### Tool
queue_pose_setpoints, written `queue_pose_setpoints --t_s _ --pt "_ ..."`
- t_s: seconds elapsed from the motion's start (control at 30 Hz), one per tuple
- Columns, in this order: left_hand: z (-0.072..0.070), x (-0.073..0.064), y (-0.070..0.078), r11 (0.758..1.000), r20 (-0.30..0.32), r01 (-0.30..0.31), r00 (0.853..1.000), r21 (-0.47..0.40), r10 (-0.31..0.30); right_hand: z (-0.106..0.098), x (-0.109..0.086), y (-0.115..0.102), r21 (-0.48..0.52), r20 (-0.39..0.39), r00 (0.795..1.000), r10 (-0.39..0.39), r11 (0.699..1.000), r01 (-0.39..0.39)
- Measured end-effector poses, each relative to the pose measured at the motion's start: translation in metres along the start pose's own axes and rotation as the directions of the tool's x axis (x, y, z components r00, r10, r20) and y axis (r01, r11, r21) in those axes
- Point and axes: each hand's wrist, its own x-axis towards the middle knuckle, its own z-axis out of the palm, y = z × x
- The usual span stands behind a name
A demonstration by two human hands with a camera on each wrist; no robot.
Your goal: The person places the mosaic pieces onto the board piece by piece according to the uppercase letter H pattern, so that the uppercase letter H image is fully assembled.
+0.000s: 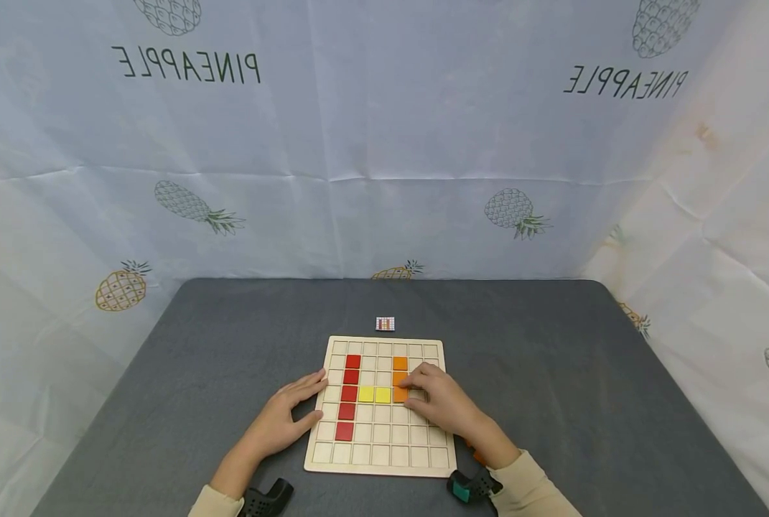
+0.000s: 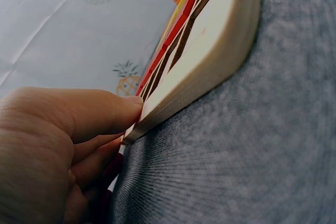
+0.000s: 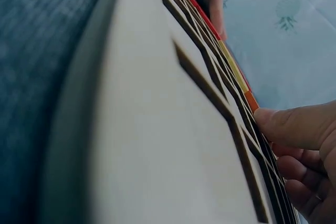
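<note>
A square wooden grid board [image 1: 380, 459] lies on the table. Red tiles [image 1: 348, 393] form a column at its left, two yellow tiles [image 1: 374, 395] run rightward from the middle one, and orange tiles [image 1: 400, 363] make a short column beyond them. My left hand [image 1: 281, 424] rests at the left edge of the board, fingers fairly straight; in the left wrist view its thumb [image 2: 105, 109] touches the rim. With thumb and fingertip at opposite sides, my right hand [image 1: 445, 398] pinches the lowest orange tile [image 3: 251, 99], level with the yellow row.
A small card with a coloured grid pattern [image 1: 385, 324] lies behind the board. More orange pieces [image 1: 477, 457] show partly beneath my right wrist. The dark grey table [image 1: 552, 345] backs onto a pineapple-print curtain [image 1: 384, 129].
</note>
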Motion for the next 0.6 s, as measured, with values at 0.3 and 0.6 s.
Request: queue_pose_setpoints --t_s 0.3,0.6 --pt "-0.0003 -0.0004 -0.0003 1.0 -0.005 -0.014 1.0 0.002 0.014 0.001 -0.0022 0.0018 0.023 -0.004 0.999 -0.033 0.999 0.033" --pt "0.0004 -0.0002 0.0003 1.0 -0.011 -0.007 1.0 0.002 0.007 -0.0016 -0.0037 0.0018 0.045 -0.035 0.999 -0.026 0.999 0.028"
